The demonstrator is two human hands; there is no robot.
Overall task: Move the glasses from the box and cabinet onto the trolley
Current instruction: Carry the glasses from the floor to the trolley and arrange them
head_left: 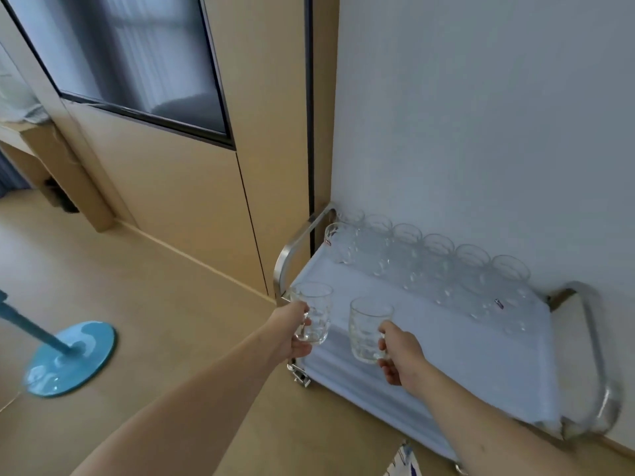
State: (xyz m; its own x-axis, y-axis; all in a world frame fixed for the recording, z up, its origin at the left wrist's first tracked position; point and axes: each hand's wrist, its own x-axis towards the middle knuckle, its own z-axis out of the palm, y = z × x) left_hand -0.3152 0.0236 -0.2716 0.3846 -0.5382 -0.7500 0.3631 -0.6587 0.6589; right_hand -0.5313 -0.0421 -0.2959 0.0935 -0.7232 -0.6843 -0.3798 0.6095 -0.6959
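Observation:
A white-topped trolley [457,352] with steel handles stands against the wall at the right. Several clear glass mugs [436,266] stand in two rows along its far side. My left hand [292,334] grips the handle of a clear mug [314,317], held upright over the trolley's near left corner. A second clear mug [367,329] hangs upright just above the trolley's front part, its handle gripped by my right hand [400,355]. No box or cabinet is in view.
A wooden door [165,173] with a dark glass pane stands left of the trolley. On the wooden floor at the left sits a round blue stand base [70,359] with a slanting pole. The white wall [481,115] backs the trolley.

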